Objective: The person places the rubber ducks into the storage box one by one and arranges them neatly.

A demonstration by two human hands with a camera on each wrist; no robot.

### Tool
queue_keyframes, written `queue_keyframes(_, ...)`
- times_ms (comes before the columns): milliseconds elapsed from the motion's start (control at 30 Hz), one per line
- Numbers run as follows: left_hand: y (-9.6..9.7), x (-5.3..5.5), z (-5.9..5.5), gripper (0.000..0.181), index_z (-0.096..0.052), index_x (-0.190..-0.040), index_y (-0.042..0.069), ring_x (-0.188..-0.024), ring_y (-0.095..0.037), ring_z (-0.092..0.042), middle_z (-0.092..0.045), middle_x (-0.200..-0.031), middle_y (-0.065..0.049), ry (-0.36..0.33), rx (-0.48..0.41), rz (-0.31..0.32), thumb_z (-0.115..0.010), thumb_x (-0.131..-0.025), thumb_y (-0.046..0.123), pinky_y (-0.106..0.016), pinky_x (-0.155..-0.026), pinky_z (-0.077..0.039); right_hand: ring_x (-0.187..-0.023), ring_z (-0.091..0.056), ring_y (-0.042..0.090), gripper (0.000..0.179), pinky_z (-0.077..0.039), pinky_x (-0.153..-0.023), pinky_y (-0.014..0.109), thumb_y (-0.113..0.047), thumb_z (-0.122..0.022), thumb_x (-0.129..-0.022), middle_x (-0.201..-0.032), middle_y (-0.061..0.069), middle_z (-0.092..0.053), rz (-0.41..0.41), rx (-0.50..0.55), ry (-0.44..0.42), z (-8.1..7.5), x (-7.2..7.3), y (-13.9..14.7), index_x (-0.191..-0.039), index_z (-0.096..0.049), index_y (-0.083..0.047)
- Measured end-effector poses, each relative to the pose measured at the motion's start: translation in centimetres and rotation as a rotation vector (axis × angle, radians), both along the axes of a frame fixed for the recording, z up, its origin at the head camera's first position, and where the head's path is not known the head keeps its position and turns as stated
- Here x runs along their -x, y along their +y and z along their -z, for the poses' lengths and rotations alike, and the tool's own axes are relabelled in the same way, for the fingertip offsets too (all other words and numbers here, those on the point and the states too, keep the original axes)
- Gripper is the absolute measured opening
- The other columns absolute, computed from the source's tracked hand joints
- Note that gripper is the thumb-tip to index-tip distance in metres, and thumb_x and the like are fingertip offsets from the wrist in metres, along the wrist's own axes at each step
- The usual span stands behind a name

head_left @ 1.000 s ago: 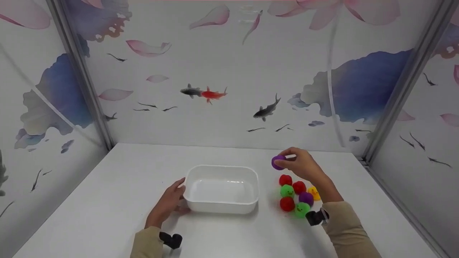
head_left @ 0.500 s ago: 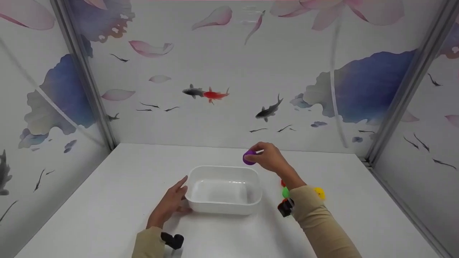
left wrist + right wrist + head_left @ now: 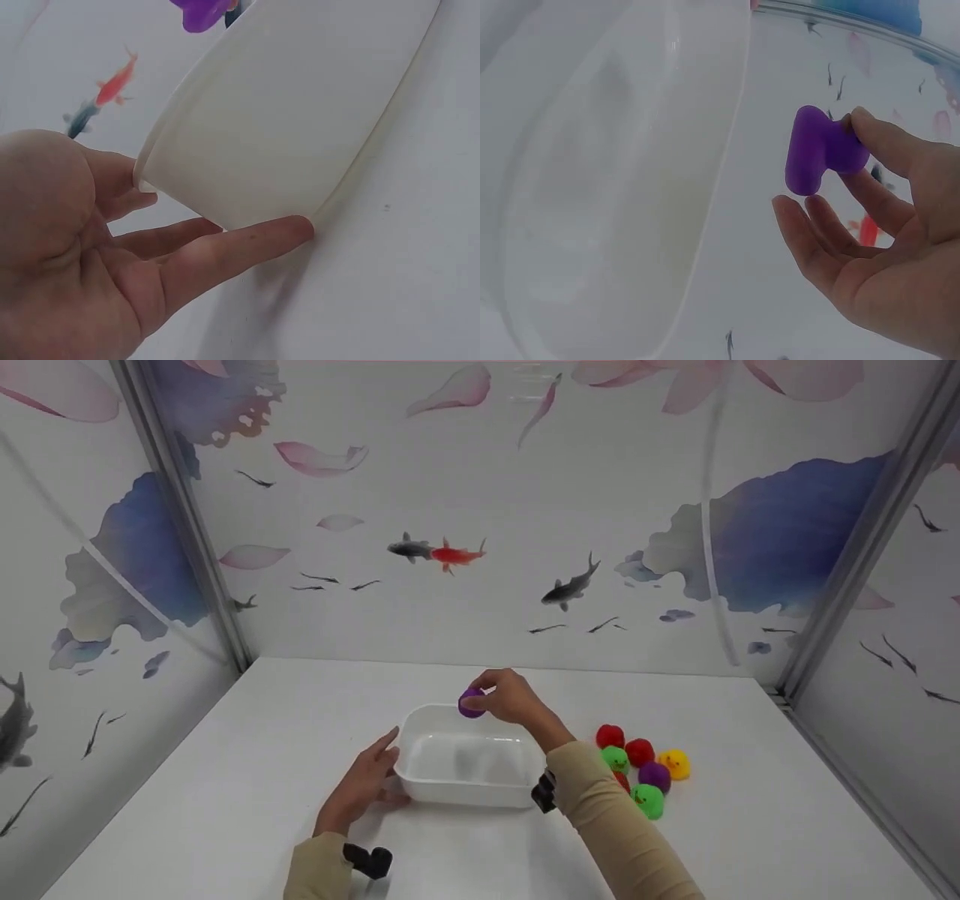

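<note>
A white plastic tub (image 3: 517, 795) sits on the white table (image 3: 225, 780) with nothing visible inside. My left hand (image 3: 379, 769) rests open against the tub's left wall, its straight fingers (image 3: 232, 251) along the base of the tub (image 3: 300, 112). My right hand (image 3: 484, 701) pinches a small purple toy (image 3: 471, 704) just above the tub's far rim. In the right wrist view the purple toy (image 3: 817, 150) is held at the fingertips (image 3: 866, 127) over the tub (image 3: 592, 187). It also shows at the top of the left wrist view as a purple toy (image 3: 201, 11).
Several small round toys lie in a cluster to the right of the tub: red (image 3: 610, 735), green (image 3: 615, 759), purple (image 3: 654, 775), yellow (image 3: 675, 763). Patterned walls (image 3: 480, 510) close the table on three sides, with metal posts (image 3: 187, 525) in the corners.
My right hand has carried the purple toy leftward from above the toy cluster to over the tub's far rim. The left hand stayed against the tub.
</note>
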State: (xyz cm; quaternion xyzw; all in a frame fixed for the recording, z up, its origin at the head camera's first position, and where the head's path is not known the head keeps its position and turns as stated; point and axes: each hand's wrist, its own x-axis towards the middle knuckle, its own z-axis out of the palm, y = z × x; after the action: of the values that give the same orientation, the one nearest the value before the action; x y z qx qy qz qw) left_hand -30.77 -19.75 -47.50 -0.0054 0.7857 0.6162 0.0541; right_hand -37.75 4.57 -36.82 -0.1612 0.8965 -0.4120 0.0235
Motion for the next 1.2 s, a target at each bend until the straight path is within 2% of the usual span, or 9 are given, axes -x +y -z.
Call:
queue_keyframes(200, -0.2, -0.3, -0.3, 0.054, -0.021, -0.161, 0.012, -0.139, -0.048, -0.045, -0.040, -0.154, -0.029, 0.005, -0.011, 0.001, -0.036, -0.110, 0.024, -0.044, -0.083, -0.063, -0.100, -0.070, 0.024, 0.020, -0.058, -0.093, 0.040, -0.020, -0.076, -0.090, -0.109, 0.012, -0.074, -0.040, 0.005, -0.014, 1.1, 0.7, -2.0, -0.105, -0.075, -0.006)
queue_keyframes(467, 0.1, -0.2, -0.6, 0.053, -0.023, -0.160, 0.011, -0.141, -0.049, -0.042, -0.037, -0.157, -0.028, -0.014, -0.018, 0.005, -0.037, -0.110, 0.021, -0.043, -0.083, -0.063, -0.093, -0.072, 0.025, 0.023, -0.063, -0.080, 0.033, -0.017, -0.077, -0.089, -0.108, 0.016, -0.075, -0.056, 0.021, -0.064, 2.8, 1.2, -4.3, -0.105, -0.074, 0.000)
queue_keyframes(600, 0.3, -0.1, -0.6, 0.053, -0.023, -0.160, 0.012, -0.139, -0.048, -0.046, -0.039, -0.155, -0.028, -0.019, -0.009, 0.004, -0.037, -0.110, 0.023, -0.044, -0.084, -0.063, -0.093, -0.073, 0.027, 0.027, -0.064, -0.078, 0.033, -0.015, -0.078, -0.088, -0.109, 0.019, -0.074, 0.003, 0.066, -0.121, 4.1, 1.5, -5.0, -0.106, -0.073, 0.004)
queue_keyframes(733, 0.4, 0.1, -0.4, 0.054, -0.022, -0.160, 0.009, -0.137, -0.048, -0.048, -0.041, -0.154, -0.029, -0.015, -0.029, 0.020, -0.038, -0.109, 0.021, -0.045, -0.082, -0.064, -0.089, -0.071, 0.023, 0.026, -0.064, -0.076, 0.031, -0.014, -0.079, -0.086, -0.106, 0.018, -0.074, 0.091, 0.084, -0.165, 5.7, 1.7, -5.4, -0.104, -0.074, 0.004)
queue_keyframes(833, 0.5, 0.2, -0.3, 0.054, -0.021, -0.160, 0.008, -0.136, -0.048, -0.048, -0.042, -0.153, -0.030, -0.015, -0.033, 0.025, -0.037, -0.110, 0.020, -0.045, -0.082, -0.064, -0.085, -0.070, 0.020, 0.024, -0.063, -0.074, 0.029, -0.013, -0.081, -0.084, -0.102, 0.016, -0.075, 0.120, 0.079, -0.159, 6.6, 1.7, -5.8, -0.101, -0.075, 0.003)
queue_keyframes(1000, 0.2, 0.2, -0.3, 0.054, -0.021, -0.160, 0.009, -0.135, -0.046, -0.050, -0.043, -0.152, -0.029, -0.023, -0.007, 0.012, -0.037, -0.110, 0.021, -0.044, -0.083, -0.063, -0.083, -0.071, 0.022, 0.023, -0.061, -0.073, 0.028, -0.015, -0.083, -0.082, -0.094, 0.015, -0.077, 0.127, 0.049, -0.115, 7.1, 1.4, -6.7, -0.095, -0.077, 0.002)
queue_keyframes(1200, 0.0, 0.3, -0.4, 0.054, -0.021, -0.160, 0.009, -0.138, -0.048, -0.046, -0.038, -0.156, -0.029, -0.020, -0.070, 0.028, -0.037, -0.110, 0.021, -0.046, -0.080, -0.064, -0.079, -0.066, 0.016, 0.019, -0.057, -0.074, 0.025, -0.015, -0.085, -0.079, -0.087, 0.012, -0.078, 0.141, 0.026, -0.047, 7.7, 1.2, -7.6, -0.090, -0.079, 0.000)
